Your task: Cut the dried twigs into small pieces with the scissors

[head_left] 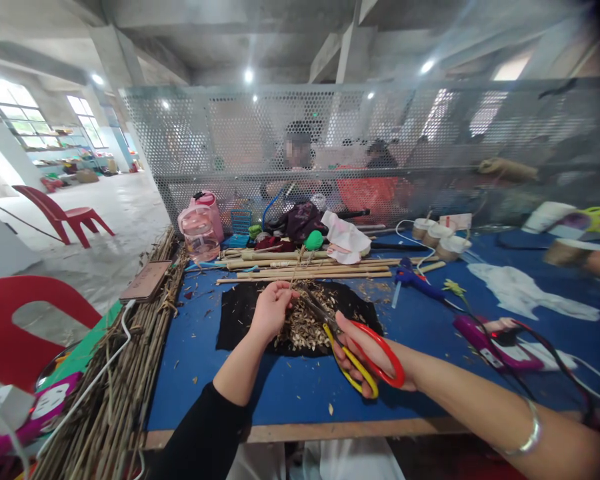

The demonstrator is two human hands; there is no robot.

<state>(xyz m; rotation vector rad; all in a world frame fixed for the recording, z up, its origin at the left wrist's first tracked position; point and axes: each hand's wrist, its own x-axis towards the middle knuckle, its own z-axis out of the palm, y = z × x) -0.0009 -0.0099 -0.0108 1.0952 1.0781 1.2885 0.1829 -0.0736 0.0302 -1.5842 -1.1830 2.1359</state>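
My left hand (270, 308) is closed in a pinch on a thin dry stem (296, 270) that stands up over a heap of cut stem bits (305, 323) on a black cloth (240, 313). My right hand (365, 357) grips scissors with a red and a yellow handle (367, 363), the blades (320, 313) pointing up-left toward the stem, close to my left fingers. A silver bangle (530, 433) circles my right wrist.
Long bamboo sticks (310, 267) lie across the blue table (280, 393) behind the cloth. A bundle of dry stalks (125, 373) runs along the left edge. A pink jug (200, 227), paper cups (437, 237), a purple glue gun (500, 343) and white rags (525, 293) are nearby. People sit behind the mesh screen (330, 133).
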